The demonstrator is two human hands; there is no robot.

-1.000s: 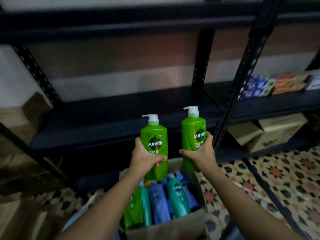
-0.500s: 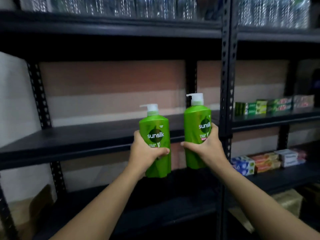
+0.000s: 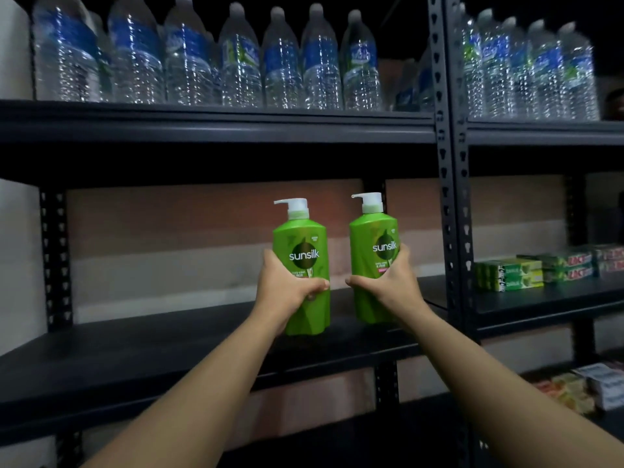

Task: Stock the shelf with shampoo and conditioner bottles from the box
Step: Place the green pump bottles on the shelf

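Two green Sunsilk pump bottles with white pumps stand upright, side by side, over the black middle shelf point(image 3: 141, 346). My left hand point(image 3: 287, 292) grips the left bottle point(image 3: 304, 244) around its lower half. My right hand point(image 3: 388, 282) grips the right bottle point(image 3: 373, 238) the same way. Both bottle bases sit at or just above the shelf board; I cannot tell whether they touch it. The box is out of view.
Several large water bottles point(image 3: 236, 62) fill the shelf above. A black perforated upright point(image 3: 445, 197) stands just right of the right bottle. Green boxed goods point(image 3: 510, 275) lie on the neighbouring shelf at the right, more boxes point(image 3: 580, 386) below.
Both hands have lifted the bottles from above the box up to the middle shelf, and my view has tilted upward, so the box has dropped out of sight.
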